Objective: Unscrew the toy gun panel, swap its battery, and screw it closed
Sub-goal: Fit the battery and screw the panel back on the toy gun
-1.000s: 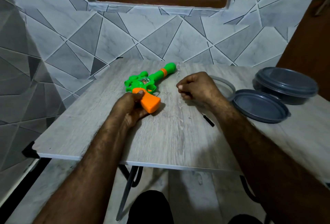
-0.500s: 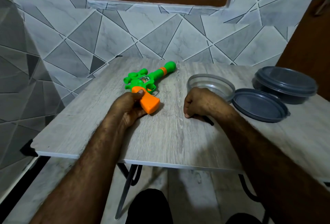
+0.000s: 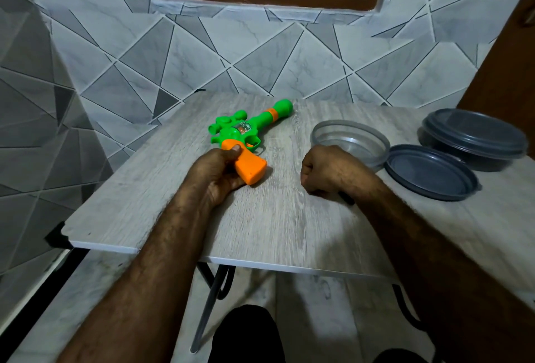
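Observation:
A green toy gun [image 3: 246, 131] with an orange grip lies on the grey wood-grain table [image 3: 275, 226], its barrel pointing away to the right. My left hand [image 3: 215, 171] is wrapped around the orange grip, thumb on top. To its right, my right hand [image 3: 330, 168] rests on the table as a fist closed over a thin black screwdriver [image 3: 347, 199]. Only the screwdriver's dark end shows, behind the wrist. No battery or screw is visible.
An empty clear plastic bowl [image 3: 347, 134] stands just beyond my right hand. Its dark grey lid [image 3: 431, 171] lies beside it, and a closed grey container [image 3: 474, 137] sits at the far right. A tiled wall runs behind and left of the table.
My right hand has drawn back from near the gun towards me and come down over the screwdriver that lay loose on the table. My left hand and the gun have stayed in place.

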The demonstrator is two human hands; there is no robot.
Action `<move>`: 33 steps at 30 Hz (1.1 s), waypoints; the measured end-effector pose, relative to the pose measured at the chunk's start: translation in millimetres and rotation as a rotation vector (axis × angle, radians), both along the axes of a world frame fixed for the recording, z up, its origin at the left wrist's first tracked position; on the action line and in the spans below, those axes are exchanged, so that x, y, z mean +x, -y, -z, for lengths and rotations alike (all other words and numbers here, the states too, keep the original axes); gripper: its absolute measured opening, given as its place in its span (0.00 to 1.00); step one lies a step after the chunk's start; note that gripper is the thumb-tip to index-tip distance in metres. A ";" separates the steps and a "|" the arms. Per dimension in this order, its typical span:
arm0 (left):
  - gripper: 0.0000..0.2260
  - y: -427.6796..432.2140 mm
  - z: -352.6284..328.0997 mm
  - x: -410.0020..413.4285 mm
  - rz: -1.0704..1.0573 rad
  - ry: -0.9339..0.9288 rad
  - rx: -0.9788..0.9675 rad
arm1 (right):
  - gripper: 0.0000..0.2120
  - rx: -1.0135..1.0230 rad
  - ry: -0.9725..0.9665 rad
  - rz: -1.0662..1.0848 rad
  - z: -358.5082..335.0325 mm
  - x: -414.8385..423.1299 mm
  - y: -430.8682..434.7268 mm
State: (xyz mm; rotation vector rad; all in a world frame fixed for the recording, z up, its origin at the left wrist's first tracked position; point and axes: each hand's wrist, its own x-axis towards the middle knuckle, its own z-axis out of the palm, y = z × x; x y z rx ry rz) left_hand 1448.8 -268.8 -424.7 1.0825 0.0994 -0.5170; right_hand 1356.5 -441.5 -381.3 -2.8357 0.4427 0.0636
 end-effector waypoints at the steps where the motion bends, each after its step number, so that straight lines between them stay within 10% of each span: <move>1: 0.17 -0.4 0.2 0.2 0.000 0.000 0.000 | 0.05 0.058 0.048 -0.001 0.7 -0.4 0.5; 11: 0.19 1.0 2.0 1.4 -0.006 0.006 0.037 | 0.09 0.768 0.424 -0.040 8.3 13.0 -10.9; 33: 0.16 -5.0 2.2 -2.0 0.066 0.000 -0.032 | 0.09 0.693 0.530 -0.180 12.6 58.0 -45.7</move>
